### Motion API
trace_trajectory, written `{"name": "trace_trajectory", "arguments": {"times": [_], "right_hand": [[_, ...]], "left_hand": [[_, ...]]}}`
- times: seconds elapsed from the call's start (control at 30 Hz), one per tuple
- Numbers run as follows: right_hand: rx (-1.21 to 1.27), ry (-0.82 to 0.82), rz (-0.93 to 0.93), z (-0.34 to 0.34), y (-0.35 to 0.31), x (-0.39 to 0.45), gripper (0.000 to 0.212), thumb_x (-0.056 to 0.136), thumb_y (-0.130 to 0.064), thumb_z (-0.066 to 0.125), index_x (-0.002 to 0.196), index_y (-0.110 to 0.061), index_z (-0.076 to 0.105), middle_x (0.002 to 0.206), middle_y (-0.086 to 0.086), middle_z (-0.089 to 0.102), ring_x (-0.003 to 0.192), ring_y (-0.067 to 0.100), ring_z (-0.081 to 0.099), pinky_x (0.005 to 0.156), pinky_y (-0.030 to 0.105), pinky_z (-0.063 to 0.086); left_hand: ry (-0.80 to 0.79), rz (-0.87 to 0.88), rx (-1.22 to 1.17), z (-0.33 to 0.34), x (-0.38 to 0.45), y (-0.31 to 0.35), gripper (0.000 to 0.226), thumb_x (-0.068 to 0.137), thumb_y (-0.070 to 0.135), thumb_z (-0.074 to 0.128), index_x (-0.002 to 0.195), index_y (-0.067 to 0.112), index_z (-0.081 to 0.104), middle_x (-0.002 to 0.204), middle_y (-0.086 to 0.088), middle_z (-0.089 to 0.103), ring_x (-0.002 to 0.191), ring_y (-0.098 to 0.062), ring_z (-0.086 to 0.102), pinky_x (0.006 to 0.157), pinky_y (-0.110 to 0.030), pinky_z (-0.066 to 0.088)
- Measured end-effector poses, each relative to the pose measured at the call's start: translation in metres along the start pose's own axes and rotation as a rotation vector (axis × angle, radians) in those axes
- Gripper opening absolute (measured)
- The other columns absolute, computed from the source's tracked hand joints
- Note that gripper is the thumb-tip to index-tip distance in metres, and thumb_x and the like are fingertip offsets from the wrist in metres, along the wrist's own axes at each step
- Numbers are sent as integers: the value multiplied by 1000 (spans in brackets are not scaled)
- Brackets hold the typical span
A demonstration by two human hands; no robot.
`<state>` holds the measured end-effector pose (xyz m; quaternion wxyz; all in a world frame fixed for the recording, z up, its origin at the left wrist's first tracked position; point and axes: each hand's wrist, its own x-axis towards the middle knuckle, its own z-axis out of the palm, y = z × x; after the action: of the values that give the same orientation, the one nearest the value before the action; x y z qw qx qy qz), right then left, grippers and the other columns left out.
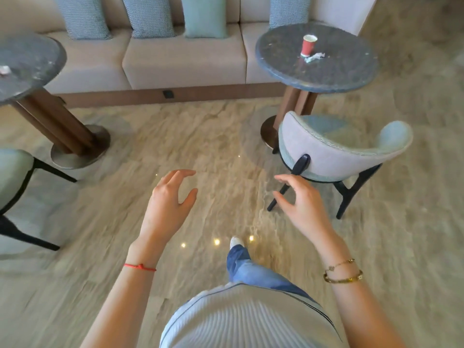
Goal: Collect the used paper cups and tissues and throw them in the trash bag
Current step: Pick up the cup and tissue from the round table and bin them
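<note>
A red paper cup [308, 45] stands upright on a round dark table [334, 74] at the upper right. A crumpled white tissue [314, 57] lies right beside the cup's base. On a second round table [27, 66] at the far left edge lies another small crumpled tissue [4, 70]. My left hand [170, 197] and my right hand [301, 199] hover over the floor in the middle of the view, both empty with fingers spread. No trash bag is in view.
A light curved-back chair [336, 151] stands in front of the right table, close to my right hand. Another chair [12, 177] is at the left edge. A beige sofa [180, 61] with several cushions runs along the back. Polished stone floor lies between the tables.
</note>
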<state>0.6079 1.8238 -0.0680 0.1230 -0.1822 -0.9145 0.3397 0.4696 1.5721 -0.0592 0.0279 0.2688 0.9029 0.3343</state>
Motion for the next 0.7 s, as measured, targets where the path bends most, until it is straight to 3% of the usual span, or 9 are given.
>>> {"name": "trace_trajectory", "arguments": {"times": [0.1, 0.23, 0.33, 0.47, 0.7], "right_hand": [[6, 24, -29, -5, 2, 82, 32, 88, -16, 66, 120, -11, 61, 115, 3, 65, 111, 19, 58, 99, 33, 44], [-21, 27, -36, -7, 9, 177, 33, 90, -21, 65, 122, -14, 60, 119, -2, 63, 113, 13, 55, 97, 17, 35], [-26, 29, -19, -5, 19, 237, 33, 90, -21, 65, 122, -15, 59, 121, -2, 62, 115, 13, 54, 96, 14, 33], [-21, 48, 35, 2, 38, 311, 34, 89, -21, 65, 122, -16, 60, 119, -1, 62, 114, 16, 55, 97, 20, 38], [-48, 140, 132, 11, 75, 455, 32, 88, -20, 67, 119, -14, 62, 116, 1, 63, 110, 19, 56, 91, 19, 35]], "left_hand": [[29, 9, -2, -2, 77, 1, 36, 90, 20, 66, 125, 19, 59, 124, 6, 59, 117, -16, 56, 97, -25, 40], [51, 13, 6, -3, 168, 1, 34, 90, 21, 65, 124, 21, 59, 123, 6, 60, 114, -18, 57, 98, -34, 45], [45, 9, 3, 3, 229, -3, 35, 90, 21, 65, 125, 21, 58, 123, 4, 60, 115, -18, 56, 95, -29, 43], [11, 22, -23, 18, 316, -13, 37, 89, 19, 66, 125, 20, 59, 122, 3, 61, 115, -18, 57, 92, -24, 41], [-43, 138, -46, 49, 500, -31, 41, 89, 19, 67, 128, 22, 56, 125, 5, 60, 117, -14, 56, 93, -18, 37]]}}
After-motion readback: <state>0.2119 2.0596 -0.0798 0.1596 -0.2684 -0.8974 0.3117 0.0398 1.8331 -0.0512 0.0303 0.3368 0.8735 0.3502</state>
